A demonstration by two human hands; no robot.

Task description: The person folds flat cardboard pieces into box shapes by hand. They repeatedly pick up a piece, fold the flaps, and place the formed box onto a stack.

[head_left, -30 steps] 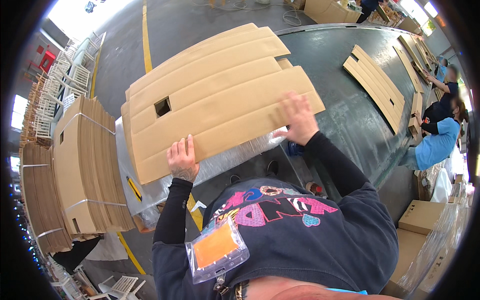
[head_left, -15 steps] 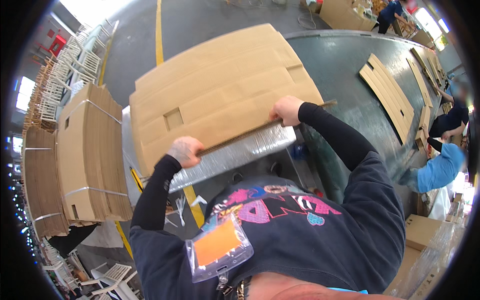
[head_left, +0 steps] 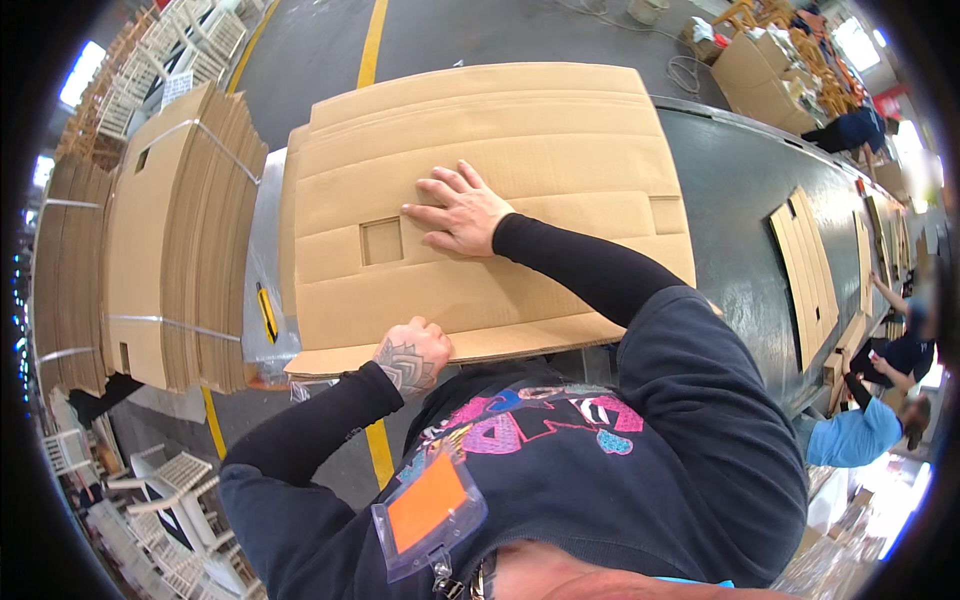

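Note:
A large creased cardboard sheet [head_left: 560,130] lies flat in front of me, on top of other cardboard layers. It has one rectangular cutout left of its middle and a notch toward its right edge. My right hand [head_left: 463,213] rests on the sheet above the cutout, palm down with the fingers spread. At the near edge, my left hand [head_left: 415,352] is closed around the cardboard's border; its fingertips are partly hidden.
Strapped stacks of cardboard [head_left: 150,240] stand at my left, with a yellow utility knife [head_left: 267,313] between them and the sheet. A long green table [head_left: 735,230] on the right bears more cardboard pieces [head_left: 805,280]. Co-workers, one in a light blue shirt [head_left: 850,435], stand beyond it.
My right hand has let go of the near edge and moved inward to lie flat on the cardboard. The sheet has come closer and covers the wrapped silver side. My left hand stays at the edge.

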